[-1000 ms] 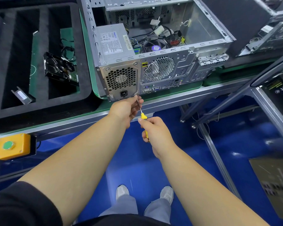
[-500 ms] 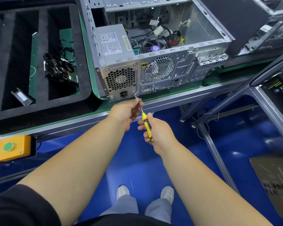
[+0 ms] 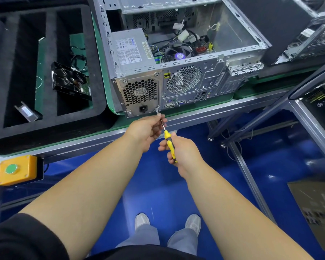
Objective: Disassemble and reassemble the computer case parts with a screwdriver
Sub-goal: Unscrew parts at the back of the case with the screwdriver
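Now my right hand point(image 3: 184, 152) grips the yellow screwdriver point(image 3: 169, 145) handle, my left hand point(image 3: 147, 129) pinches its shaft, tip at the computer case point(image 3: 176, 72) rear, near the table point(image 3: 195, 114) front edge.

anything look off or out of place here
Nothing looks damaged or spilled. The hard drive lies askew in the foam tray instead of in the open computer case, which fits disassembly.
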`<state>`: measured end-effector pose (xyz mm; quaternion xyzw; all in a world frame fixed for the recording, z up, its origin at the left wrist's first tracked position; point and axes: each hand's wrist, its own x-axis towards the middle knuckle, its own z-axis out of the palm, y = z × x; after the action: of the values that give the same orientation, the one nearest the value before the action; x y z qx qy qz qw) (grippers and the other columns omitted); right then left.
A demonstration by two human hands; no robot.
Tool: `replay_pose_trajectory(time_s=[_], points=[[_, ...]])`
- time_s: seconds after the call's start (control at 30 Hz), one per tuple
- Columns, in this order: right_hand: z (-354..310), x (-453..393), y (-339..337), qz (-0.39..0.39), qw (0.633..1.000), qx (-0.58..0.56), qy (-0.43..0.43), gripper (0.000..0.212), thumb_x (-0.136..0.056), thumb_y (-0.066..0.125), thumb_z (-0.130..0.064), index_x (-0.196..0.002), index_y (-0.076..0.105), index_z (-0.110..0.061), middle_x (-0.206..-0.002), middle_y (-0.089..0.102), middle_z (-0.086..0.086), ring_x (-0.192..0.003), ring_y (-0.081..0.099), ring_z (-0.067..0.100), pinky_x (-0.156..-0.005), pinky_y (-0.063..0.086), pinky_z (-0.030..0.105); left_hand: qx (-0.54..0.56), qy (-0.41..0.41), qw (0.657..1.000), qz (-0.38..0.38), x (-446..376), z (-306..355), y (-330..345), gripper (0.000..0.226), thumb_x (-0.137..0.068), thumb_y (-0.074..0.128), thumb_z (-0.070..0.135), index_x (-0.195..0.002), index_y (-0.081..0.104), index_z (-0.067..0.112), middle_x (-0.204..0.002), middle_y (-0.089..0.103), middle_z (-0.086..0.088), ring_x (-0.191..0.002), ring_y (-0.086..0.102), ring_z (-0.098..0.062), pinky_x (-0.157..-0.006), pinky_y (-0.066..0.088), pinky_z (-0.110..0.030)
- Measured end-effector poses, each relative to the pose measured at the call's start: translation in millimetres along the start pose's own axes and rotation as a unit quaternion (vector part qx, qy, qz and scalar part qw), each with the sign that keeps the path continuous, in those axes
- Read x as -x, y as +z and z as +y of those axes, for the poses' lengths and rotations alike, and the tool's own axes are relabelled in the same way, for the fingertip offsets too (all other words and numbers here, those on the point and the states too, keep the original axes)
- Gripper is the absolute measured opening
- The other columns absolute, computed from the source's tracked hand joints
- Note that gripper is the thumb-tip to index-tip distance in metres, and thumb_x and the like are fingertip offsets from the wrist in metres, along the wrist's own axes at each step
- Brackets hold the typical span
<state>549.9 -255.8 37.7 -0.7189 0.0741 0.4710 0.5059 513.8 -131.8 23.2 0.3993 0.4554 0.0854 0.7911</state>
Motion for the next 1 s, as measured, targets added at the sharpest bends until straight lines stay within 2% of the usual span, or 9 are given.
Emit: replay_pose_trajectory(time_s=[0.07, 0.13, 0.23, 0.43, 0.6, 0.7, 0.8, 0.9, 1.0], points=[[-2.0, 0.3, 0.1, -0.009, 0.999, -0.033, 0.009, 0.047, -0.104, 0.046, -0.041, -0.076, 0.070, -0.012, -0.067, 0.071, -0.001, -0.046, 0.039, 0.010, -0.044, 0.035, 0.021, 0.007, 0.008, 1.000, -0.008, 0.6, -0.7, -0.8, 0.015, -0.099, 0.055, 0.019, -0.096, 0.070, 0.015, -0.081, 0.076, 0.005, -0.072, 0.070, -0.004, -0.061, 0.051, -0.017], [-1.6, 0.5, -1.0, -0.016, 0.999, -0.049, -0.005, 0.037, -0.099, 0.055, -0.044, -0.083, 0.068, -0.013, -0.074, 0.067, 0.002, -0.048, 0.040, 0.010, -0.044, 0.035, 0.021, 0.010, 0.011, 1.000, -0.002, 0.0, -1.2, -1.3, 0.013, -0.098, 0.057, 0.018, -0.096, 0.070, 0.014, -0.080, 0.076, 0.005, -0.071, 0.070, -0.004, -0.061, 0.052, -0.017], [1.3, 0.2, -3.2, -0.009, 0.999, -0.007, -0.043, 0.025, -0.092, 0.068, -0.038, -0.091, 0.063, -0.014, -0.083, 0.060, 0.002, -0.049, 0.045, 0.008, -0.047, 0.040, 0.022, 0.004, 0.008, 1.000, 0.005, -3.0, -1.4, -0.8, 0.010, -0.096, 0.062, 0.019, -0.093, 0.070, 0.015, -0.076, 0.075, 0.005, -0.067, 0.068, -0.003, -0.059, 0.051, -0.016], [2.1, 0.7, -3.0, -0.004, 0.998, 0.031, -0.045, 0.037, -0.102, 0.050, -0.042, -0.088, 0.070, -0.014, -0.075, 0.072, -0.005, -0.045, 0.052, 0.008, -0.048, 0.045, 0.022, -0.015, -0.001, 0.999, 0.031, -6.3, -1.1, 1.2, 0.010, -0.090, 0.071, 0.024, -0.084, 0.068, 0.017, -0.069, 0.072, 0.007, -0.057, 0.063, -0.001, -0.057, 0.045, -0.017], [-2.8, 1.1, -1.3, -0.016, 1.000, -0.017, 0.010, 0.050, -0.105, 0.042, -0.043, -0.081, 0.072, -0.012, -0.068, 0.071, -0.002, -0.047, 0.042, 0.008, -0.044, 0.038, 0.020, 0.012, 0.009, 1.000, -0.002, -3.0, -1.8, -1.0, 0.014, -0.098, 0.058, 0.020, -0.094, 0.069, 0.014, -0.077, 0.075, 0.004, -0.067, 0.069, -0.004, -0.057, 0.052, -0.017], [-3.1, 2.9, -3.1, -0.032, 0.998, -0.053, 0.018, 0.042, -0.100, 0.053, -0.046, -0.088, 0.071, -0.011, -0.074, 0.068, 0.002, -0.048, 0.045, 0.008, -0.043, 0.039, 0.019, 0.012, 0.018, 1.000, -0.001, -2.3, -1.6, -1.5, 0.013, -0.098, 0.057, 0.017, -0.095, 0.069, 0.014, -0.077, 0.075, 0.005, -0.070, 0.070, -0.004, -0.059, 0.052, -0.017], [-0.7, 3.7, -6.7, -0.014, 0.999, -0.014, -0.035, 0.028, -0.094, 0.066, -0.039, -0.090, 0.062, -0.012, -0.081, 0.059, 0.004, -0.055, 0.050, 0.010, -0.049, 0.045, 0.022, 0.007, 0.008, 1.000, 0.012, -3.5, -1.2, 0.2, 0.009, -0.095, 0.063, 0.019, -0.089, 0.069, 0.015, -0.072, 0.074, 0.006, -0.064, 0.068, -0.002, -0.058, 0.050, -0.015], [-0.3, 3.2, -9.3, 0.000, 0.997, 0.030, -0.073, 0.025, -0.096, 0.064, -0.035, -0.089, 0.061, -0.011, -0.084, 0.060, 0.005, -0.059, 0.055, 0.013, -0.052, 0.049, 0.023, 0.004, -0.001, 1.000, 0.020, -5.7, -0.4, 2.3, 0.008, -0.093, 0.066, 0.022, -0.087, 0.066, 0.016, -0.067, 0.072, 0.007, -0.058, 0.065, -0.001, -0.052, 0.048, -0.012], [-0.5, 1.5, -7.4, 0.009, 0.998, 0.037, -0.057, 0.027, -0.099, 0.058, -0.038, -0.092, 0.064, -0.013, -0.083, 0.066, 0.003, -0.057, 0.057, 0.012, -0.051, 0.051, 0.023, -0.001, -0.006, 0.999, 0.031, -5.7, 0.1, 4.1, 0.010, -0.092, 0.068, 0.024, -0.087, 0.065, 0.016, -0.067, 0.070, 0.007, -0.059, 0.062, -0.003, -0.055, 0.047, -0.015]])
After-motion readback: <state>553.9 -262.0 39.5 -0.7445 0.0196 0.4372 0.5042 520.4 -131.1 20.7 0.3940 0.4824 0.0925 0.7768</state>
